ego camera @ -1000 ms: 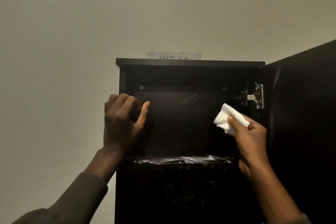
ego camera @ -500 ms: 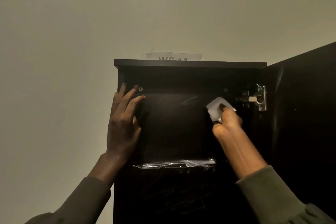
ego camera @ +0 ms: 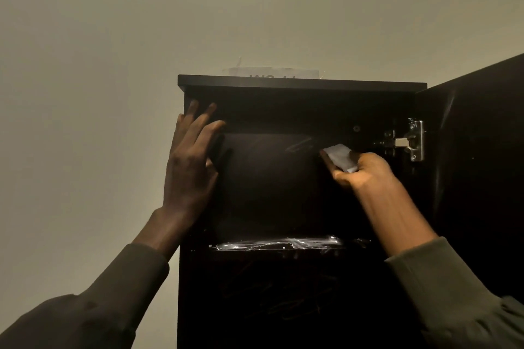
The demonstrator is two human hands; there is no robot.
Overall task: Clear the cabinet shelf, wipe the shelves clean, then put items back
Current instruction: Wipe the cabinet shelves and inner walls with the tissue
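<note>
A dark cabinet [ego camera: 300, 88] stands against a pale wall [ego camera: 113, 65], and its door [ego camera: 482, 164] is swung open to the right, so the whole front of the upper compartment is free to reach into. The left hand [ego camera: 188, 167] lies on the left front edge of the cabinet with the fingers [ego camera: 202, 125] straight and spread wide, their tips close under the top board; it holds nothing. The right hand [ego camera: 360, 170] is inside the upper compartment, on its right side, and it grips a white wipe [ego camera: 340, 157] between thumb and curled fingers. The wipe is near the back panel [ego camera: 269, 178], high up, a little below the top board and to the left of the metal hinge [ego camera: 411, 142]. I cannot tell if the wipe really touches the panel, because it is dark there. Between the two hands the middle of the compartment is open space. Below them the front edge of the shelf [ego camera: 283, 244] shines, as if it is covered with glossy film, and the right forearm crosses above its right end. Under the shelf the lower compartment is very dark. On the wall just above the top board a pale label [ego camera: 275, 72] shows, half hidden by the edge of the board
</note>
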